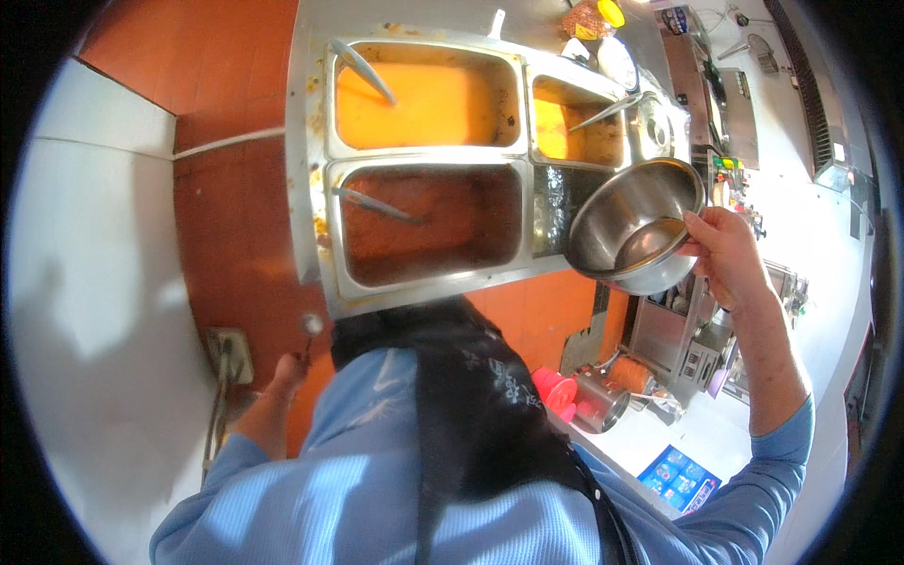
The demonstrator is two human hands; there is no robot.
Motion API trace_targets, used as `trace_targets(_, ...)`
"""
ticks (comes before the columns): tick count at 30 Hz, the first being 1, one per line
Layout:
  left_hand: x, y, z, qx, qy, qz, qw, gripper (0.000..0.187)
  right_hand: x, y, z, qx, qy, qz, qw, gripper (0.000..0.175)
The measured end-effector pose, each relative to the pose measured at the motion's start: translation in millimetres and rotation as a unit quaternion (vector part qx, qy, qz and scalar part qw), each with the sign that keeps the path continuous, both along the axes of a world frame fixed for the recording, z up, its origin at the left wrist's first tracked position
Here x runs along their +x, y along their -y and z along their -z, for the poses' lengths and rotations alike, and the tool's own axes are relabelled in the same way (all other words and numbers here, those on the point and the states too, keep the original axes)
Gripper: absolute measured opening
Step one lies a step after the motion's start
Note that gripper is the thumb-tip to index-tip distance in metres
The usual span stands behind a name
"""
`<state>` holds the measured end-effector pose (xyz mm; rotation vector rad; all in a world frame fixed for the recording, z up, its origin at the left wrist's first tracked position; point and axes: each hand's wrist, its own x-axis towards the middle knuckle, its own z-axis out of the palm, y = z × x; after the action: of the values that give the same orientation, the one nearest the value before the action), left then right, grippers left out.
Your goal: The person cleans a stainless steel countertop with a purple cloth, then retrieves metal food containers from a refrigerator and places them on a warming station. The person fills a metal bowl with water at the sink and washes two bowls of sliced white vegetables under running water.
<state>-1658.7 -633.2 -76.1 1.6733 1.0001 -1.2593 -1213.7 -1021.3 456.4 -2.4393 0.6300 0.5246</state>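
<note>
My right hand [727, 254] grips the rim of a stainless steel bowl [635, 226], tilted over the right end of the steam table [311, 289]. A little liquid seems to lie in its bottom. My left hand [288, 374], low on the left, holds a metal spoon or small ladle [311, 325]. In front of me, a large steel pan of orange liquid [424, 106] and a pan of dark red-brown food [438, 240] each have a utensil handle leaning inside. A smaller pan of yellow-orange liquid [558, 127] holds another utensil.
Beyond the smaller pan stand a round metal lid [651, 127] and a jar with a yellow cap [590, 18]. A steel pot [600, 404] and red plastic containers [554, 388] are at the lower right. A white wall [99, 282] runs along the left.
</note>
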Motion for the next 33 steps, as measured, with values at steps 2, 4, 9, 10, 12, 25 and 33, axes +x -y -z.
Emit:
trace_targets(2, -12.0, 1.9, 7.9, -0.004, 0.003, -0.03, 1.0, 0.028, 0.2, 1.6, -1.8, -0.005, -0.003, -0.005, 1.0, 0.024)
trace_targets(4, -31.7, -2.1, 28.7, -0.007, 0.018, -0.099, 0.995, 0.026, -1.7, 6.1, -4.1, -0.002, 0.002, 0.0, 1.0, 0.024)
trace_targets(9, -55.2, -23.2, 78.3, -0.065, 0.092, -0.144, 0.983, 0.025, -26.1, 55.3, -9.8, 0.024, 0.044, 0.044, 0.998, 0.02)
trace_targets(10, -64.0, -32.9, 94.9, -0.107, 0.136, -0.165, 0.971, 0.025, -35.3, 73.7, -7.4, 0.062, 0.058, 0.068, 0.994, 0.018)
trace_targets(12, -64.1, -50.9, 111.9, -0.168, 0.166, -0.188, 0.953, 0.026, -69.9, 114.2, -1.3, 0.136, 0.093, 0.129, 0.978, 0.013)
trace_targets(25, 103.5, 15.5, -57.4, 0.016, 0.018, 0.623, 0.782, 0.048, -505.3, 209.0, 210.2, 0.596, 0.371, 0.524, 0.482, 0.017)
trace_targets(33, 85.6, 117.3, -58.8, 0.073, 0.116, 0.69, 0.71, 0.048, -801.0, 218.6, 302.3, 0.51, 0.457, 0.658, 0.313, 0.037)
